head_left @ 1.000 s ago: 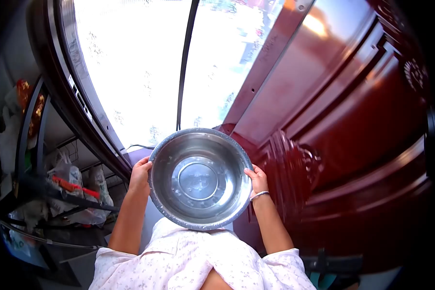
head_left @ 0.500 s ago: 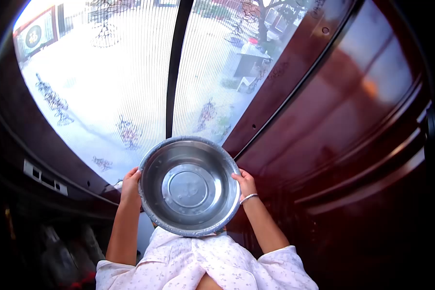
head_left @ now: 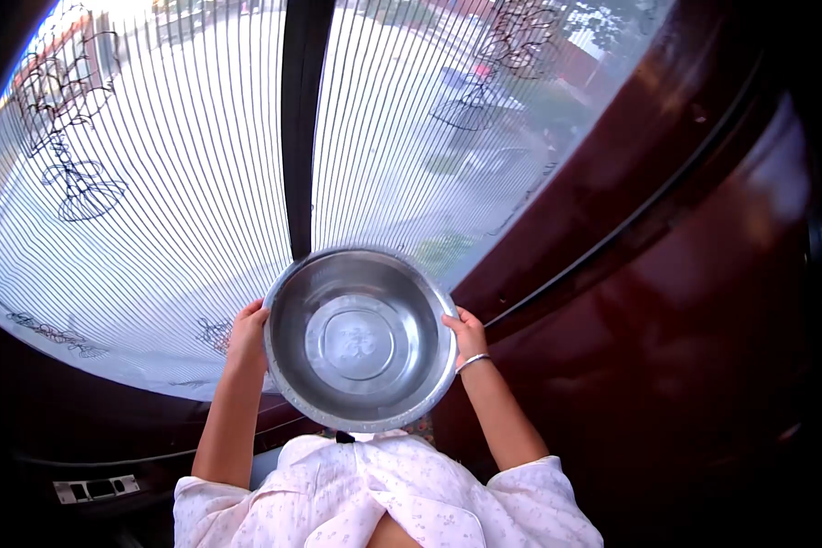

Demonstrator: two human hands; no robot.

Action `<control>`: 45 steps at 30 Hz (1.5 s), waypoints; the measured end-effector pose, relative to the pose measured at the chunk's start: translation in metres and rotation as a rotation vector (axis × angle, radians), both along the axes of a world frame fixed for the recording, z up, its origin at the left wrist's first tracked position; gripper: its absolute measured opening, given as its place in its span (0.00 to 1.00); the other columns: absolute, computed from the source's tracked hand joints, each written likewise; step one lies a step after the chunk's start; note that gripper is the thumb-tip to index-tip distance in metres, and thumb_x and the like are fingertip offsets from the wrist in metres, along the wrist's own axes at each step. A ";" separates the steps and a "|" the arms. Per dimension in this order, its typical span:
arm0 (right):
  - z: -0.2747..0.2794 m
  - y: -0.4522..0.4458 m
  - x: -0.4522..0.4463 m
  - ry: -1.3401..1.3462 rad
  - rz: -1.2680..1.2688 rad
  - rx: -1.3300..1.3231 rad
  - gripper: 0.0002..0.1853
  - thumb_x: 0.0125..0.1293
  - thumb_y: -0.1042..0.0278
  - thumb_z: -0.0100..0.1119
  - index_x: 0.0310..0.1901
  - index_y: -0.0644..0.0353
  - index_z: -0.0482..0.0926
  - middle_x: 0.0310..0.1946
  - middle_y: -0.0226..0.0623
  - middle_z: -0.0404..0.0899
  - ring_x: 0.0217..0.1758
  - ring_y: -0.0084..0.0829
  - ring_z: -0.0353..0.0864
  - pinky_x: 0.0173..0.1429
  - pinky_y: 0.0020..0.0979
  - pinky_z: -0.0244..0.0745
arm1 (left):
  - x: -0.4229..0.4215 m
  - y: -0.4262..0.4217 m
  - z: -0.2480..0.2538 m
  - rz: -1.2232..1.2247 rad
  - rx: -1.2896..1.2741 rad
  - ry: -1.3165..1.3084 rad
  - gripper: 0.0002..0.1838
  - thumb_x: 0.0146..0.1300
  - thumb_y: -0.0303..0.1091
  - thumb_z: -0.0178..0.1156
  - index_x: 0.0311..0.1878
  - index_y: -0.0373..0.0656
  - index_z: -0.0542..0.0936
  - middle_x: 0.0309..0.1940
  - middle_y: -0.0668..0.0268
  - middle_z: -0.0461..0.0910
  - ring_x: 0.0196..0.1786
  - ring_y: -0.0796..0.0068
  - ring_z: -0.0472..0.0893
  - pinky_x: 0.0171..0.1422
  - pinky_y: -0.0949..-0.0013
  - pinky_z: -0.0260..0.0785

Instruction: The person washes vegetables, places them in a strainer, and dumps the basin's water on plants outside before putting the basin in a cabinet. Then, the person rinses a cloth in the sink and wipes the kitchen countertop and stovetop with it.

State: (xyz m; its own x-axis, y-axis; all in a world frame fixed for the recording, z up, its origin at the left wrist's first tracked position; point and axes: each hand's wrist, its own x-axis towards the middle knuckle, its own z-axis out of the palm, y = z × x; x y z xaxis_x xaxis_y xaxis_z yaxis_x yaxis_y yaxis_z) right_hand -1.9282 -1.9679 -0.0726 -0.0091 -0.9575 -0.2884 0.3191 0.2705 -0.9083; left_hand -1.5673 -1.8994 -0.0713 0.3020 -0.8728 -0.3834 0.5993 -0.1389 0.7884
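A round metal basin (head_left: 361,340) is held level in front of the body, its inside facing up. Small drops show on its rim, and a ring is pressed into its bottom. My left hand (head_left: 248,334) grips the rim on the left side. On the right side my right hand (head_left: 466,334) holds the rim, thumb on top, with a bracelet (head_left: 473,362) at the wrist. The fingers beneath the basin are partly hidden.
Ahead hangs a finely striped, see-through curtain (head_left: 183,192) with dark patterns, split by a dark vertical strip (head_left: 301,128). A dark red door (head_left: 648,365) stands on the right. A metal lock plate (head_left: 97,490) is at the lower left.
The curtain now looks nearer and fills more of the view. The shelf with bags at the left has gone out of sight. Both hands keep their hold on the basin.
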 end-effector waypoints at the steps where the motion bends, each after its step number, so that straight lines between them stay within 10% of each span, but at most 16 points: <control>1: -0.004 -0.009 -0.001 0.034 -0.024 -0.021 0.13 0.58 0.80 0.55 0.46 0.67 0.77 0.39 0.37 0.80 0.38 0.30 0.80 0.45 0.30 0.75 | 0.000 -0.010 -0.004 -0.035 -0.026 0.001 0.15 0.59 0.22 0.47 0.49 0.33 0.75 0.38 0.60 0.80 0.38 0.71 0.80 0.43 0.70 0.73; 21: 0.009 -0.219 -0.014 0.014 -0.076 0.070 0.14 0.60 0.77 0.55 0.48 0.66 0.76 0.41 0.39 0.80 0.42 0.31 0.80 0.48 0.32 0.75 | -0.003 -0.252 0.029 -0.173 -0.002 -0.073 0.17 0.60 0.21 0.46 0.52 0.27 0.73 0.39 0.55 0.79 0.39 0.68 0.80 0.43 0.67 0.75; 45: -0.052 -0.353 0.036 0.042 -0.789 0.085 0.16 0.61 0.78 0.51 0.52 0.68 0.74 0.43 0.40 0.79 0.44 0.33 0.79 0.51 0.33 0.74 | -0.026 -0.617 -0.072 -0.742 0.123 -0.094 0.19 0.61 0.25 0.48 0.55 0.34 0.75 0.47 0.57 0.77 0.54 0.65 0.72 0.60 0.63 0.63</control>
State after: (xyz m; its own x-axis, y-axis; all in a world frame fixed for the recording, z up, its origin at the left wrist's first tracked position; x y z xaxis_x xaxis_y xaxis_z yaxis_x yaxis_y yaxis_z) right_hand -1.8919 -2.3211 -0.1242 -0.6879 -0.6387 -0.3447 0.4113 0.0483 -0.9102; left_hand -1.5937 -2.5162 -0.1428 -0.3114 -0.8128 -0.4924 0.2452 -0.5693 0.7847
